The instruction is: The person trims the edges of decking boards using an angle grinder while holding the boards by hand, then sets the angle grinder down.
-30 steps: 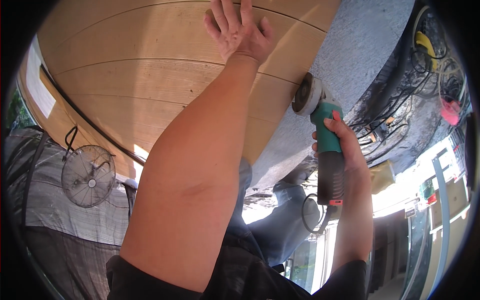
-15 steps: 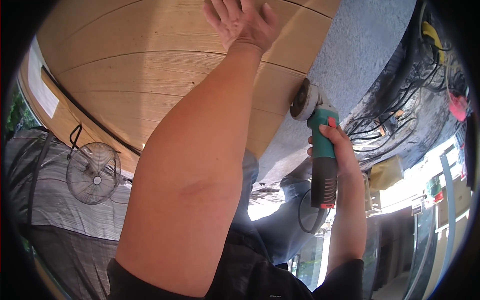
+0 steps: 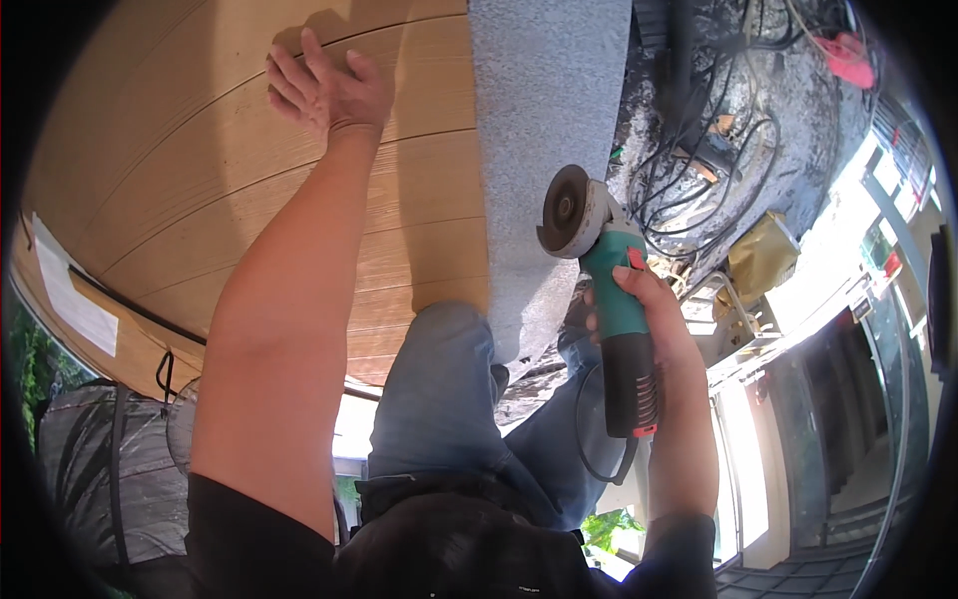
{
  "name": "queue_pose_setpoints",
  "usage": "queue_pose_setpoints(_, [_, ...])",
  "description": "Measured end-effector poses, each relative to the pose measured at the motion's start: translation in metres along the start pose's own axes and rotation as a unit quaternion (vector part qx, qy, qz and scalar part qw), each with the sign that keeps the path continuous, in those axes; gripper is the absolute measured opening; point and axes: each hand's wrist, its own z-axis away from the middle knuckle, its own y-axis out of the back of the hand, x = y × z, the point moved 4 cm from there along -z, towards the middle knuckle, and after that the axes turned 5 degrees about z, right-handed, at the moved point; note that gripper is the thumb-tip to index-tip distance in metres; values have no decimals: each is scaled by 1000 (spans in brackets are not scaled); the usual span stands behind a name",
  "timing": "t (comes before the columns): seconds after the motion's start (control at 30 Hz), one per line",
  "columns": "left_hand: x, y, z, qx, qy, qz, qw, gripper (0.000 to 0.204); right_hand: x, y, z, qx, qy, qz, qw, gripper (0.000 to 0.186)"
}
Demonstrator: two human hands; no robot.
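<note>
In my right hand (image 3: 644,290) is an angle grinder (image 3: 621,285) with a green and black body and a red switch. My fingers wrap round its green part, the thumb beside the switch. Its round disc (image 3: 567,205) points up and left, over the grey speckled strip (image 3: 534,90). A black cord curves down from the tool's rear end. My left hand (image 3: 334,92) has its fingers spread over the tan grooved boards (image 3: 200,170); whether the palm presses on them I cannot tell. My left knee (image 3: 449,334) shows at the boards' near edge.
Black cables (image 3: 689,180) lie tangled on the stained ground to the right, beside a pink-red object (image 3: 846,60). A yellowish bag (image 3: 763,255) stands nearer. At the left, a fan (image 3: 180,424) shows partly behind my arm, near dark sheeting (image 3: 85,459).
My left hand has moved left and nearer over the boards. The grinder has shifted slightly left, its disc now turned more into view. My view has swung, and my left knee has come into sight.
</note>
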Motion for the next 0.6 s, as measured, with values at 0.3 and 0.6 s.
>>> queue_pose_setpoints(0.3, [3,5,-4,27,-17,-35,999,72,-59,15,115,42,158,-50,985,55])
queue_pose_setpoints(0.6, [8,6,-6,-17,14,-39,999,74,-178,-25,55,-86,189,-13,978,46])
